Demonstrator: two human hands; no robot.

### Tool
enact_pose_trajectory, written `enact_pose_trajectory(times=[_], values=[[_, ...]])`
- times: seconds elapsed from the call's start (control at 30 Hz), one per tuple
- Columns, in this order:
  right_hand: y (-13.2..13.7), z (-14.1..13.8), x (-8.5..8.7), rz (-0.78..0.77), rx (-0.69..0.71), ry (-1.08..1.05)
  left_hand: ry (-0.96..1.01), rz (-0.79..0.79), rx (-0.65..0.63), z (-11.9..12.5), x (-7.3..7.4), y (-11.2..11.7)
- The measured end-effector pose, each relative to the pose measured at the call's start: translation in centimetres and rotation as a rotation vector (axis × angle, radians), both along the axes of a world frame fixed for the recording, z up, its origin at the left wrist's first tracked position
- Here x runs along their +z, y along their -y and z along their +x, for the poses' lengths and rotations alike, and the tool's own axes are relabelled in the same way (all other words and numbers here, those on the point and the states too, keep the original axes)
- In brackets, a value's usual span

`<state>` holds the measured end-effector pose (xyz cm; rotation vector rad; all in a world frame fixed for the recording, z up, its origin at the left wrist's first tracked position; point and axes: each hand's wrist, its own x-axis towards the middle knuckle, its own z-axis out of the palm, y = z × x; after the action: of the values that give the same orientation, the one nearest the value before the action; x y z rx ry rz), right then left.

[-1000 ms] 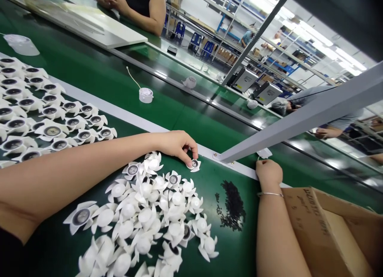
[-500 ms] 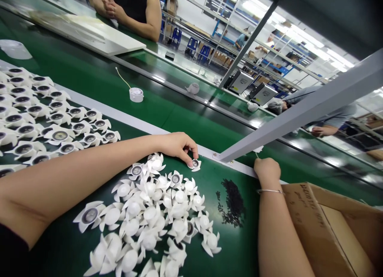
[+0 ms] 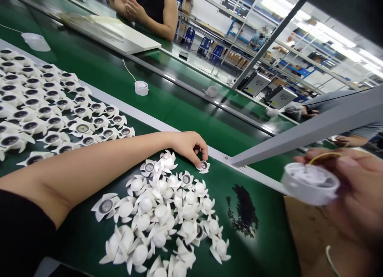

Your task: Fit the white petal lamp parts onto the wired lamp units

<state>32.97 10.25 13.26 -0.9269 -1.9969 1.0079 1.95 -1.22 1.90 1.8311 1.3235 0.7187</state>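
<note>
My left hand [image 3: 191,146] pinches a small white fan impeller [image 3: 204,167] at the table, thumb and fingertip on its dark-ringed centre. Just below that hand lies a loose heap of white fan impellers [image 3: 161,207], most with their domed side up. Close to the camera, my right hand [image 3: 356,181] is closed on a round white fan housing [image 3: 311,189] with a thin yellow wire. The hand is blurred, and part of the housing is hidden behind the fingers. Between the heap and the right hand lies a pile of tiny black parts [image 3: 243,211].
Rows of impellers [image 3: 44,109] cover the left of the table. On the green belt [image 3: 179,113] sit another wired housing [image 3: 141,88] and a white part [image 3: 36,42]. A grey post [image 3: 287,133] slants across the right, above a cardboard box [image 3: 295,229]. A person [image 3: 149,10] sits opposite.
My right hand has come back from the belt, nearer the camera, now with the wired housing in it. My left hand stays on the impeller. The whole view has shifted slightly.
</note>
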Motion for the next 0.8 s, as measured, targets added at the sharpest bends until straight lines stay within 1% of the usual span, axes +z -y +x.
enact_pose_trajectory(times=[0.03, 0.1, 0.17, 0.23, 0.33, 0.47, 0.53, 0.67, 0.8], values=[[1.7, -1.3, -0.3, -0.043, 0.016, -0.083, -0.002, -0.001, 0.002, 0.0, 0.0, 0.0], [4.0, -3.9, -1.4, -0.212, 0.117, -0.106, 0.002, 0.007, 0.0, -0.1, -0.1, 0.0], [4.9, -5.9, -2.9, -0.344, 0.241, -0.036, 0.014, 0.028, -0.014, -0.2, -0.2, -0.1], [4.9, -7.1, -4.4, -0.389, 0.306, 0.007, 0.029, 0.048, -0.034, -0.3, -0.2, -0.1], [4.5, -7.6, -5.6, -0.41, 0.317, 0.038, 0.059, 0.026, -0.059, -0.5, -0.2, -0.3], [4.2, -7.3, -6.0, -0.415, 0.308, 0.072, 0.131, -0.057, -0.111, -1.0, -0.2, -0.5], [4.1, -7.3, -6.1, -0.418, 0.326, 0.058, 0.165, -0.062, -0.123, -1.2, -0.2, -0.6], [3.9, -7.7, -6.9, -0.438, 0.361, 0.052, 0.206, -0.043, -0.109, -1.4, -0.2, -0.7], [3.5, -7.9, -7.6, -0.447, 0.372, 0.089, 0.226, -0.067, -0.087, -1.3, -0.3, -0.7]])
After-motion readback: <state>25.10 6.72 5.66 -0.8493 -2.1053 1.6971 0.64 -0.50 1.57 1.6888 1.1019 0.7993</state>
